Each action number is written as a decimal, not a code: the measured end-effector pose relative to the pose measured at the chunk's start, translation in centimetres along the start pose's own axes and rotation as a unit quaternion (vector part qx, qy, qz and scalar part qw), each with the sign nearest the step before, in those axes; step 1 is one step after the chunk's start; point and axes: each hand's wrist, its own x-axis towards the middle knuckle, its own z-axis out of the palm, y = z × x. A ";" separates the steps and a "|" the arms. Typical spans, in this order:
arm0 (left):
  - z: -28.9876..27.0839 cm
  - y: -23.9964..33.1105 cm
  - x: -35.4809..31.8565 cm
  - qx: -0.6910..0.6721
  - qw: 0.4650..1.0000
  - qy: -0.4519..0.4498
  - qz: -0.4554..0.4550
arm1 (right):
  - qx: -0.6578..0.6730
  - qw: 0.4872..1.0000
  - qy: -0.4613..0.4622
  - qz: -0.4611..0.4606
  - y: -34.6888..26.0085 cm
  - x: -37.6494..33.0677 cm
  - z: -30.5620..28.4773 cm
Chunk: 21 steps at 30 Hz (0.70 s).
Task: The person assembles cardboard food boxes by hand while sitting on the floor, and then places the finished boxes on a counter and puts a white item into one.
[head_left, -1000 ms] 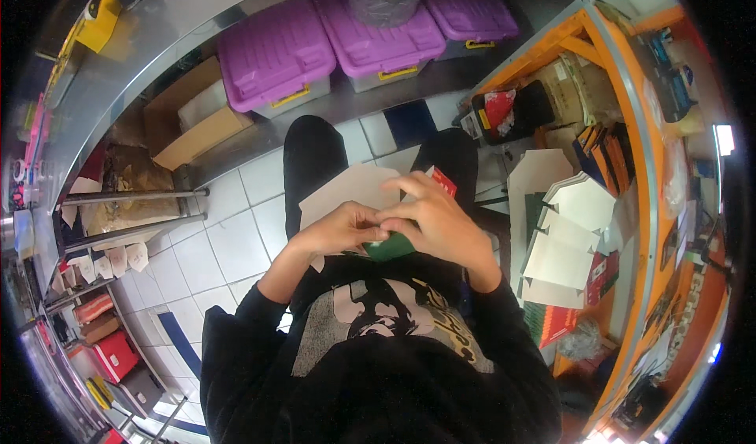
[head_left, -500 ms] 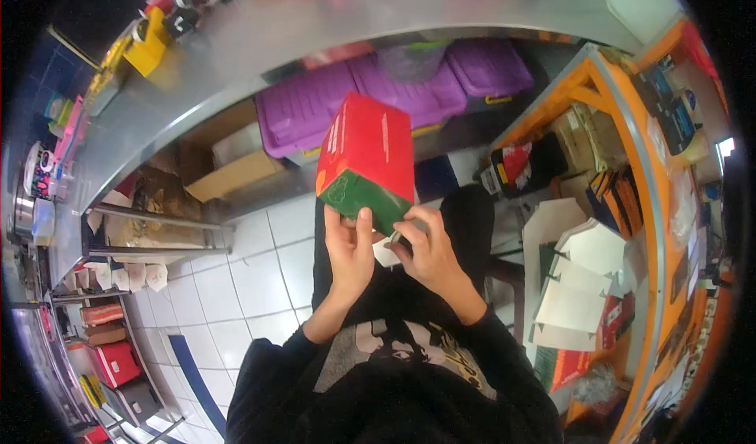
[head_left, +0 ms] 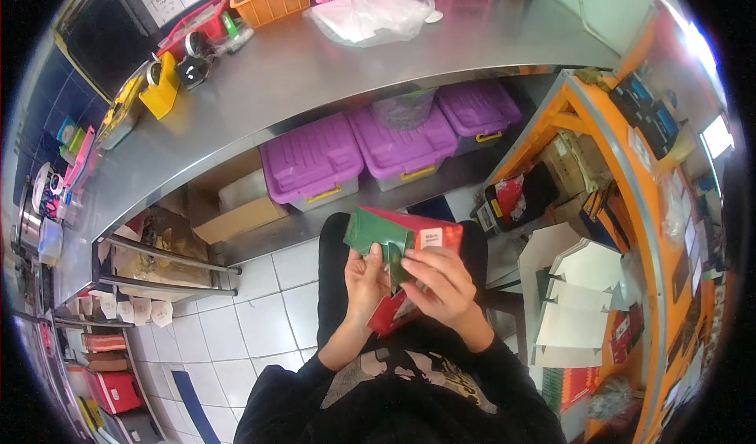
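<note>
Red-green carton (head_left: 379, 230): held before bench (head_left: 315, 78), green end tilted up, long axis unclear. Grip: left hand (head_left: 365, 285), right hand (head_left: 442, 286) pinched on carton. Purple-lidded bins (head_left: 403, 149) under bench; tiled floor (head_left: 266, 326) before it.

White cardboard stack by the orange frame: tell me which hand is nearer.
Right. The right hand, touching the red-and-green carton, is to the left of the white cardboard stack; the left hand, holding the carton, is farther left.

illegible white label (head_left: 431, 238) on red-green box (head_left: 376, 230)
</note>
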 end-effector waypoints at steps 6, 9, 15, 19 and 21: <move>1.2 0.6 -1.2 0.250 0.943 -0.077 0.206 | -0.071 0.992 -0.103 -0.023 0.6 0.6 -1.5; 2.6 1.6 -1.2 0.327 0.915 -0.101 0.214 | -0.052 0.986 -0.160 -0.018 1.0 0.7 -2.9; 2.9 1.7 -2.0 0.352 0.911 -0.105 0.187 | 0.002 0.968 -0.249 0.002 0.3 1.4 -4.8; 2.0 -0.3 -2.7 0.448 0.858 -0.134 0.212 | -0.001 0.990 -0.143 -0.008 1.0 0.6 -3.9; 0.5 -1.0 -2.6 0.511 0.824 -0.155 0.193 | 0.016 0.990 -0.141 0.003 1.1 0.0 -3.4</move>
